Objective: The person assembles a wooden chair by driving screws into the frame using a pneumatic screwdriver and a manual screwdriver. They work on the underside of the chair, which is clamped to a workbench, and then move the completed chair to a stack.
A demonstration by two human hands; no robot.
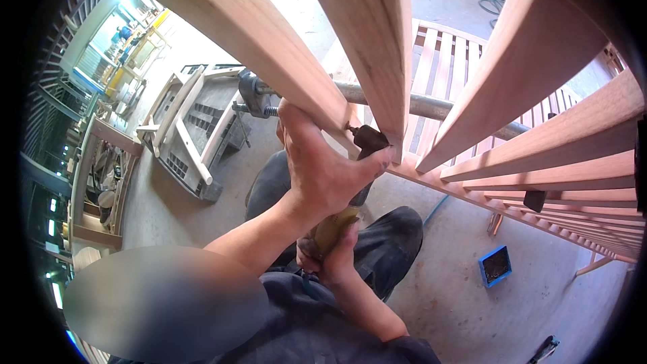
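A hand-held power driver (335,230) with a yellowish body and a dark nose is pressed toward the wood, its tip at the lower end of a wooden slat (269,47). My right hand (339,256) wraps round the driver's body from below. Higher up, my left hand (317,168) is closed about its front part, the thumb lying over the dark nose. Some left fingers are hidden behind the hand and the slat. The slats meet a long wooden rail (465,192). A metal pipe clamp (431,106) runs across behind them, its jaw (253,93) left of my left hand.
On the floor to the right stands a blue box (495,266) of small dark pieces. Another slatted wooden piece (438,61) lies beyond the slats. At the left are a wooden frame (192,121) on a support and a wooden rack (101,189). A hose (495,0) lies far off.
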